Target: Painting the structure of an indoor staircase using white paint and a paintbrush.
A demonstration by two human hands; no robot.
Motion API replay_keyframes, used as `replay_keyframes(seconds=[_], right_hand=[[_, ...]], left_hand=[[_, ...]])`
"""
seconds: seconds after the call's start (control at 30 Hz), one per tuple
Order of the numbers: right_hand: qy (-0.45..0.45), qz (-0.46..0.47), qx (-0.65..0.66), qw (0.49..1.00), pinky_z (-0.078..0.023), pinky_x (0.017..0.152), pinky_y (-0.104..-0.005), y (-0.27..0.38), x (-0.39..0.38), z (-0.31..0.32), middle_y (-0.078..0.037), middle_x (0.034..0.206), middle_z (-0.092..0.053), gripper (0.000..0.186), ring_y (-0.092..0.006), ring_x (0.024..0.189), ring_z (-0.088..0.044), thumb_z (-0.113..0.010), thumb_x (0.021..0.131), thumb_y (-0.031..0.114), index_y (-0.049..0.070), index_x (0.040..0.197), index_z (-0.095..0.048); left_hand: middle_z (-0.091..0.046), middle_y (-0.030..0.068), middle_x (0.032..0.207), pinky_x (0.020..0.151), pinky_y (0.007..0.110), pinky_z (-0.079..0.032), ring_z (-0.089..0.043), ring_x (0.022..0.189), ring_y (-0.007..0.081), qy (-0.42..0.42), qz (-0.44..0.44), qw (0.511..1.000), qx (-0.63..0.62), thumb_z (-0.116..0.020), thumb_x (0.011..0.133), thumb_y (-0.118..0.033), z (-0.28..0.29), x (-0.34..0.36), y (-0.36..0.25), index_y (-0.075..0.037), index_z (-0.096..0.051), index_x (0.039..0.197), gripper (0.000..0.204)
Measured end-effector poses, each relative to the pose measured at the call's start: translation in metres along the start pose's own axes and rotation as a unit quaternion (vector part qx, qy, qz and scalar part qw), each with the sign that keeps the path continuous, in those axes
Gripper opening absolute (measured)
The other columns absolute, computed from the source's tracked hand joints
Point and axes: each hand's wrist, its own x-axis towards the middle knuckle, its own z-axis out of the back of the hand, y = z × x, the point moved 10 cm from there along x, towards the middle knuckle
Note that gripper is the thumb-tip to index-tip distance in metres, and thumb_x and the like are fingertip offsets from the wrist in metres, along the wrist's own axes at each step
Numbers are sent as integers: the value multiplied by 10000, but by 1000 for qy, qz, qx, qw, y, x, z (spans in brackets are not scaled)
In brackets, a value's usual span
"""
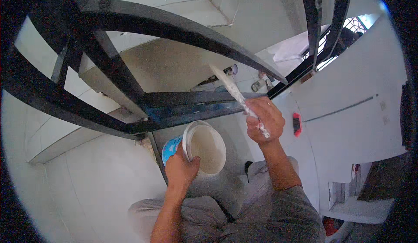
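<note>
My left hand (182,170) is closed on the rim of a round white paint bucket (187,140) with a blue label. The bucket tilts toward me, and a pale layer coats its inside; how full it is I cannot tell. In my right hand (265,120) is a paintbrush (235,91), its handle smeared with white. The brush points up and to the left, its pale tip in front of the opening between dark metal railing bars (191,32). From this angle I cannot tell if the tip touches anything.
White stair steps (82,117) rise at the left, behind the railing. Beyond the lower bar, several small items (257,85) lie on a tiled floor. A red-edged phone-like object (297,124) is right of my right hand. My bent legs (196,208) are below.
</note>
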Motion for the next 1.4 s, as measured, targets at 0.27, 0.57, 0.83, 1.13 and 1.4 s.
replay_keyframes(seconds=[0.27, 0.57, 0.83, 1.13, 1.4], right_hand=[[11, -14, 66, 998, -569, 630, -339, -18, -23, -9, -172, 937, -716, 461, -270, 735, -705, -622, 941, 449, 18, 1078, -710], [82, -4, 72, 994, -554, 588, -308, -10, -52, -39, -162, 891, -710, 255, -232, 696, -699, -675, 940, 273, 21, 973, -684], [59, -10, 88, 994, -522, 651, -373, -18, -105, -82, -157, 1029, -592, 418, -285, 820, -611, -861, 690, 45, 130, 1037, -643], [108, -38, 39, 993, -440, 660, -394, -28, -95, -106, -149, 993, -499, 372, -303, 837, -522, -852, 713, 54, 104, 965, -583], [31, -102, 1, 994, -370, 648, -447, -43, -85, -116, -140, 908, -448, 512, -329, 824, -479, -901, 685, 325, 88, 932, -520]], left_hand=[[-703, 242, 1009, 822, 495, -555, -680, 913, 444, 7, 34, 997, -69, -760, 728, -202, -5, 7, 10, -57, -589, 1264, 582], [-705, 244, 1010, 846, 490, -543, -683, 937, 434, -20, 10, 994, -110, -764, 718, -170, 3, 5, 11, -22, -581, 1260, 590], [-704, 259, 1000, 811, 497, -552, -690, 920, 431, -21, -7, 999, -46, -768, 726, -188, 3, 6, 5, -32, -537, 1335, 670], [-712, 241, 958, 788, 491, -557, -694, 898, 422, -8, 8, 998, -61, -755, 743, -218, 2, 3, 14, -51, -535, 1345, 663], [-712, 239, 935, 776, 489, -560, -697, 856, 422, 3, 12, 999, -51, -761, 740, -217, 0, 5, 8, -48, -558, 1320, 637]])
